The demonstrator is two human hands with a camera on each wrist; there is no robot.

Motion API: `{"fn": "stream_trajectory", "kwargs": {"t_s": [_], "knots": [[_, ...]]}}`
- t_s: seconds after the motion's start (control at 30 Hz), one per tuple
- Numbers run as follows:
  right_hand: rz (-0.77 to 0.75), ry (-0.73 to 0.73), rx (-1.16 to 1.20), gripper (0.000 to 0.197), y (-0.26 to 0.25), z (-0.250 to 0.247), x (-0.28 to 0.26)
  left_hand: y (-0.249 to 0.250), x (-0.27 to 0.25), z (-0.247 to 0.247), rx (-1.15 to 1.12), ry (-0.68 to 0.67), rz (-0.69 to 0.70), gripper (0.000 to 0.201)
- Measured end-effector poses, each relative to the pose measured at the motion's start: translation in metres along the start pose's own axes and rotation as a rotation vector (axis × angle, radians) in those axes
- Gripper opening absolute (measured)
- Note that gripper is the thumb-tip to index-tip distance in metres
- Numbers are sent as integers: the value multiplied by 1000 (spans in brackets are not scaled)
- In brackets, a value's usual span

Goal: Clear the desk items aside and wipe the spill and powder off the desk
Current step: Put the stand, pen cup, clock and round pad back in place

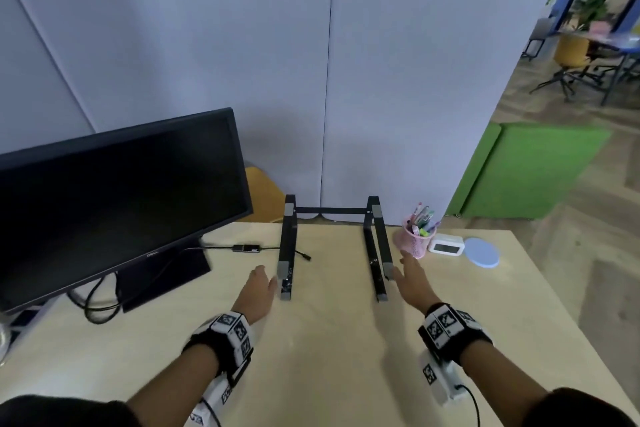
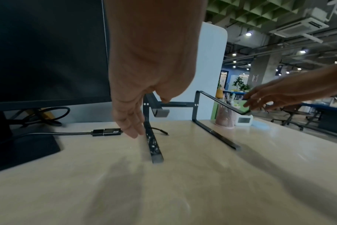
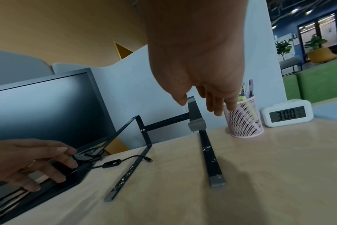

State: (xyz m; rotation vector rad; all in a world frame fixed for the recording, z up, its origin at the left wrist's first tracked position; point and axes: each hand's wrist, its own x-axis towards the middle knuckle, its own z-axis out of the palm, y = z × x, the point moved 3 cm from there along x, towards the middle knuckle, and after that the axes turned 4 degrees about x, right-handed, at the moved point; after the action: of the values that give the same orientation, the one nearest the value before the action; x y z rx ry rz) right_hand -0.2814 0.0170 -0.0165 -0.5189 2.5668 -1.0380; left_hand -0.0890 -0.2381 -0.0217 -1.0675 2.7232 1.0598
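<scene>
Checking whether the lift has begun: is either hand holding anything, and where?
Nothing is held. Left hand and right hand flank the laptop stand, fingers straight.

monitor (image 1: pixel 114 198) cut off left, desk (image 2: pixel 183 190) surface blurred

1. Head view looks forward and down over the counter (image 1: pixel 329 340) from above.
2. Left wrist view sits low and close, facing 12 o'clock.
3. Right wrist view sits low, facing 11 o'clock.
4. All share the laptop stand (image 1: pixel 332 246) (image 2: pixel 154 144) (image 3: pixel 208 152).
</scene>
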Motion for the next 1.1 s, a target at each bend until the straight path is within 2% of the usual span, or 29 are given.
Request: {"fn": "stream_trajectory", "kwargs": {"t_s": [0.1,0.2,0.33,0.43,0.53,0.83,1.1], "knots": [[83,55,112,45,0,2,24,7,25,0,-26,-35,-48,42],[172,72,220,40,11,8,48,7,46,9,-124,-78,-24,22],[196,80,328,30,24,17,69,9,69,20,-242,-34,-14,13],[178,12,445,17,22,26,74,12,75,22,-362,-1,-6,16],[180,-12,542,25,21,37,73,12,76,22,-451,46,-17,22],[141,104,600,30,20,39,54,7,65,23,-486,70,3,22],[138,119,582,32,28,46,-18,-20,2,27,-494,59,73,22]]}}
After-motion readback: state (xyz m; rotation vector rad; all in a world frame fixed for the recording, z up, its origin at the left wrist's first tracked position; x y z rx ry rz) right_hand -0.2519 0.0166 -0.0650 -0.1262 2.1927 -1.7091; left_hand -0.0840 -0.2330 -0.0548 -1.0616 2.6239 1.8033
